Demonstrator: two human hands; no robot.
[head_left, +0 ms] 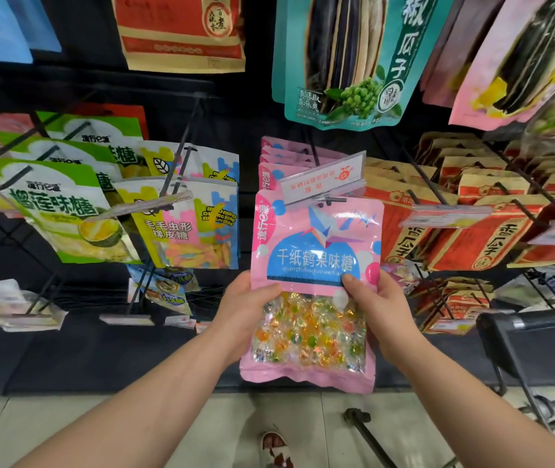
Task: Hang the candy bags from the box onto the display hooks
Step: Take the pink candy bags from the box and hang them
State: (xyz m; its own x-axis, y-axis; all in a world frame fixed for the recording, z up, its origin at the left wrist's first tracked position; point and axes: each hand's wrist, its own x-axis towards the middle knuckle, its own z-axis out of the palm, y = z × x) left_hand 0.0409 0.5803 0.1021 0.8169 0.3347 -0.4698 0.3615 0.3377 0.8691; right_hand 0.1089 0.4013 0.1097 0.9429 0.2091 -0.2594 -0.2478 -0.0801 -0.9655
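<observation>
A pink candy bag (pixel 315 251) with a blue label and a clear window of coloured sweets is held upright in front of the display. My left hand (pixel 247 304) grips its left edge and my right hand (pixel 375 300) grips its right edge, thumb on the front. The bag's top edge sits at the tip of a display hook (pixel 331 199) under a clear price tag holder (pixel 325 179). Several matching pink bags (pixel 277 162) hang behind it on the same hook. The box is not in view.
Green durian candy bags (pixel 63 211) and yellow gummy bags (pixel 188 228) hang on hooks to the left. Red and brown seed packets (pixel 465 231) fill the hooks to the right. A teal seed bag (pixel 347 59) hangs above. A black cart handle (pixel 532 322) stands at lower right.
</observation>
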